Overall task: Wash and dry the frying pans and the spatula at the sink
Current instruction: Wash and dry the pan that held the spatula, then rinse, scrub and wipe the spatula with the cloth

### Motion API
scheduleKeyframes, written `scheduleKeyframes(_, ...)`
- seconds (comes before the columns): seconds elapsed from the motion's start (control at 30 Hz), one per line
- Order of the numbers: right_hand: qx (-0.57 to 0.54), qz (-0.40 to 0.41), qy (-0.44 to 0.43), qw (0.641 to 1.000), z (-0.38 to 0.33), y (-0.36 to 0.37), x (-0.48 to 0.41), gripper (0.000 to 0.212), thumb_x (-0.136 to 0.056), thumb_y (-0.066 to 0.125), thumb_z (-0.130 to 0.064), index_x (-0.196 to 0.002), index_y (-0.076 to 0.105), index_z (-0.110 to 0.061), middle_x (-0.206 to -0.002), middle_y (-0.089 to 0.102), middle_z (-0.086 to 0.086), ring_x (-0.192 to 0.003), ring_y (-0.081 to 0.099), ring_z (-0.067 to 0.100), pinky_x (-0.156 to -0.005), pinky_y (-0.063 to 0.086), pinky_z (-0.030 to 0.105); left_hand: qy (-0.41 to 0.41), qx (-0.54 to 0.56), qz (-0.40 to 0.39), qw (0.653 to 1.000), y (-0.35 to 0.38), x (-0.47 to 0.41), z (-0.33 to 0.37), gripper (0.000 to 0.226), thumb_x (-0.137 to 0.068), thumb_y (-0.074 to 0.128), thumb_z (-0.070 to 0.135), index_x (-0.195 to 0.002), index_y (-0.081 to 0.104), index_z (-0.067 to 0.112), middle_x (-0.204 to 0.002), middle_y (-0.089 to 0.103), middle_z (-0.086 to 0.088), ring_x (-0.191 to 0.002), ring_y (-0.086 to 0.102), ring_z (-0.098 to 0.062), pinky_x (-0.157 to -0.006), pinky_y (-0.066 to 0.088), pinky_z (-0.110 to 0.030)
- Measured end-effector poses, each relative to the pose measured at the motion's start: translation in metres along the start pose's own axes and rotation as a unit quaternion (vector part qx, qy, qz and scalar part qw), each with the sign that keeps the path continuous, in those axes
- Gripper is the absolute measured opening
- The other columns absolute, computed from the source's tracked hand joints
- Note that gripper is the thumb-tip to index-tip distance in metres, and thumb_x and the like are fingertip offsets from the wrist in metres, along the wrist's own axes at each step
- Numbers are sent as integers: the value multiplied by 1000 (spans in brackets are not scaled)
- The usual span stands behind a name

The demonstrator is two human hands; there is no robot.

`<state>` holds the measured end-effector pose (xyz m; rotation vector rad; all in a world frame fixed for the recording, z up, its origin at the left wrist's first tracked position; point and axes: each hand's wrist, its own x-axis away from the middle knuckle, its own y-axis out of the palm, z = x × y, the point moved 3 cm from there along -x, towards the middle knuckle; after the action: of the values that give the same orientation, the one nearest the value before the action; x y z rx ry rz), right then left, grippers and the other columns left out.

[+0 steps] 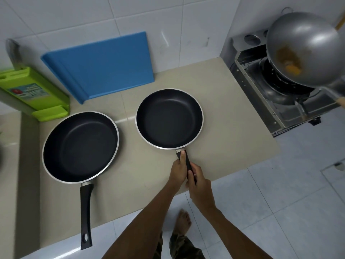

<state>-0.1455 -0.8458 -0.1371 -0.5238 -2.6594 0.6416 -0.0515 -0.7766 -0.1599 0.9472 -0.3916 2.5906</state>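
Two frying pans stand on the beige stone countertop (224, 128), both with the inside facing up. The smaller black frying pan (169, 118), round with a shiny metal rim, is on the right side, near the steel gas stove (268, 94). Its black plastic handle (188, 164) points toward the person, and both hands hold it. The left hand (177, 172) grasps the part of the handle closer to the pan, with one finger lying straight along the top of it. The right hand (199, 182) is clenched around the end of the handle, just behind the left hand and touching it. I cannot tell if the bottom of this pan rests on the countertop or is a little lifted.

The larger black frying pan (80, 147), also with a metal rim, is on the left, apart from the smaller one, and no hand touches it. Its long black handle (86, 212) reaches to the front edge of the countertop.

Behind the pans a blue plastic cutting board (104, 62) leans against the white tiled wall (196, 25). To the left of it stands a green plastic holder (31, 92) with a label. On the gas stove sits a grey metal wok (302, 47) with a yellow-brown residue inside. Below the arms, a bare foot (183, 220) stands on the pale floor tiles (280, 184).
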Motion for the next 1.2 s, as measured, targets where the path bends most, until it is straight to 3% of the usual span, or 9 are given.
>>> scheduleKeyframes(0.33,21,-36,45,998,6,0,-3,39,-105,42,-39,-141,49,-25,-92,72,-8,-61,69,9,-49,54,16,-38,-21,3,999,-1,5,6,63,-105,30,57,-72,59,12,-68,61,-3,-63,58,-14,-58,46,-22)
scheduleKeyframes(0.47,91,-58,16,994,0,-7,-5,34,-107,45,-35,-137,51,-21,-104,70,-6,-80,70,10,-67,61,24,9,-132,14,991,-9,18,11,56,-105,31,56,-90,59,10,-83,65,-7,-80,63,-24,-78,54,-38)
scheduleKeyframes(0.57,243,-35,-45,968,-10,-20,-6,36,-104,53,-34,-135,54,-16,-114,66,5,-98,66,22,-77,56,28,62,-256,61,963,-26,39,14,48,-104,38,54,-107,55,9,-99,66,-9,-87,63,-24,-79,52,-36)
scheduleKeyframes(0.67,378,-22,-104,920,-29,-27,-6,44,-99,61,-37,-134,61,-11,-131,64,14,-113,64,32,-88,57,39,149,-432,143,878,-56,66,19,56,-103,39,56,-138,52,14,-137,59,-9,-118,60,-26,-99,49,-38)
scheduleKeyframes(0.77,427,-8,-166,889,-63,-21,1,52,-91,72,-37,-134,63,-9,-133,65,16,-114,66,34,-87,59,43,201,-500,190,821,-97,97,23,63,-102,32,61,-147,47,20,-153,48,-5,-136,50,-28,-111,40,-44)
scheduleKeyframes(0.83,446,-3,-214,869,-91,-7,11,54,-94,65,-41,-138,60,-9,-137,62,16,-118,64,34,-91,58,43,214,-524,218,795,-131,118,23,70,-99,22,66,-147,47,21,-157,45,-5,-140,47,-29,-112,40,-49)
scheduleKeyframes(0.93,460,-25,-269,846,-136,36,34,60,-100,41,-49,-142,57,-10,-140,60,17,-126,60,37,-98,55,49,212,-538,250,776,-192,151,12,78,-97,16,71,-150,46,22,-160,41,-4,-146,41,-27,-116,36,-52)
scheduleKeyframes(1.07,448,-51,-348,822,-207,123,74,53,-96,59,-41,-139,60,-11,-138,63,16,-123,62,39,-95,56,50,216,-500,321,775,-300,207,-12,72,-97,30,71,-144,53,22,-155,48,-3,-142,47,-24,-111,41,-49)
scheduleKeyframes(1.2,447,-79,-398,797,-283,229,134,56,-95,42,-43,-134,64,-10,-132,66,14,-117,64,41,-88,57,50,196,-495,386,753,-429,269,-66,71,-96,32,70,-137,59,18,-145,59,-5,-132,57,-25,-103,46,-50)
